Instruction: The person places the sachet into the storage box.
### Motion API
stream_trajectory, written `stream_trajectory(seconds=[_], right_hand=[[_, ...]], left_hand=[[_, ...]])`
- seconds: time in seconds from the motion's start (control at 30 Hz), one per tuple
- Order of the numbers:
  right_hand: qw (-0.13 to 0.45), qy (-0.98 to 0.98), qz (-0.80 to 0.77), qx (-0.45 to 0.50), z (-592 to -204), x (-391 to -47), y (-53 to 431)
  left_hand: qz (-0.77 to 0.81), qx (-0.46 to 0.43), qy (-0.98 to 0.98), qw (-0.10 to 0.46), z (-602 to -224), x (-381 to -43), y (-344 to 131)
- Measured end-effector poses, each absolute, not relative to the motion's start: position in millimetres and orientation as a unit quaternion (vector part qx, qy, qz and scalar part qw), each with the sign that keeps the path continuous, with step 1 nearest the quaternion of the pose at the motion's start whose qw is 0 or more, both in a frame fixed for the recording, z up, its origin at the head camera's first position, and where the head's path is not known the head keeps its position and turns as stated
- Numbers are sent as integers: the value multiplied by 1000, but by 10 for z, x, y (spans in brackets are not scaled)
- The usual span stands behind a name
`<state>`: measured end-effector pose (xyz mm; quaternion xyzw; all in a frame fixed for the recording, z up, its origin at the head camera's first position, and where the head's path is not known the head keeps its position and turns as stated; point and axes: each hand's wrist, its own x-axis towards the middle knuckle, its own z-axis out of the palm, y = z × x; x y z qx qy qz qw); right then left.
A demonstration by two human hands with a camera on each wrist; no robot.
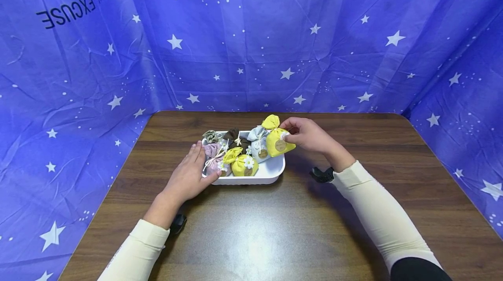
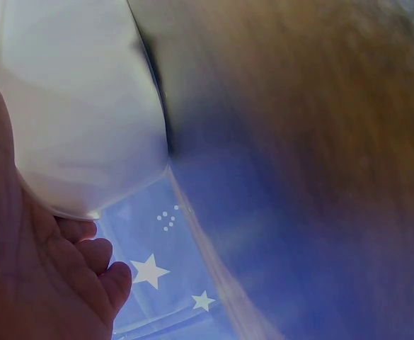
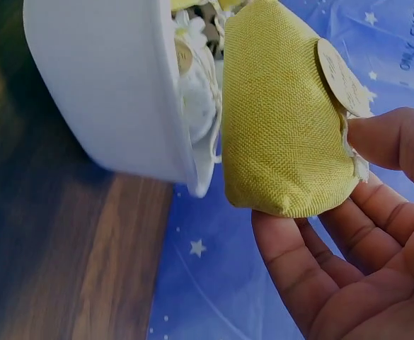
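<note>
My right hand (image 1: 310,135) pinches a yellow cloth sachet (image 1: 276,146) between thumb and fingers, at the right part of a white tray (image 1: 271,179). In the right wrist view the sachet (image 3: 284,113) shows coarse weave and a round tag, beside the tray's outer wall. At the tray's left end, my left hand (image 1: 190,176) holds its corner, with the thumb along the front rim and the fingers at the left side. Inside the tray lie another yellow sachet (image 1: 239,166), a pale grey one (image 1: 257,145), a dark brown one (image 1: 232,136), pinkish ones (image 1: 214,149) and an olive one (image 1: 211,135).
A brown wooden table (image 1: 251,220) bears the tray near its far edge. Blue cloth (image 1: 243,54) printed with white stars hangs behind and at both sides. Black wrist mounts (image 1: 322,175) show by the wrists.
</note>
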<state>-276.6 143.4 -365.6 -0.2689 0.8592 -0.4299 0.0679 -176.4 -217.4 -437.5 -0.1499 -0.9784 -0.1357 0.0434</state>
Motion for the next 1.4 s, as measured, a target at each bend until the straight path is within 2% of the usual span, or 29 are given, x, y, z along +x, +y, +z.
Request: stream_trajectory(seconds=[0.73, 1.4], right_hand=[[70, 864, -374, -330, -3847, -2620, 1087], [86, 870, -307, -376, -3928, -2571, 1018]], left_hand=[[-129, -143, -981, 38, -4380, -1764, -2173], [-132, -145, -980, 38, -4368, -1761, -2169]])
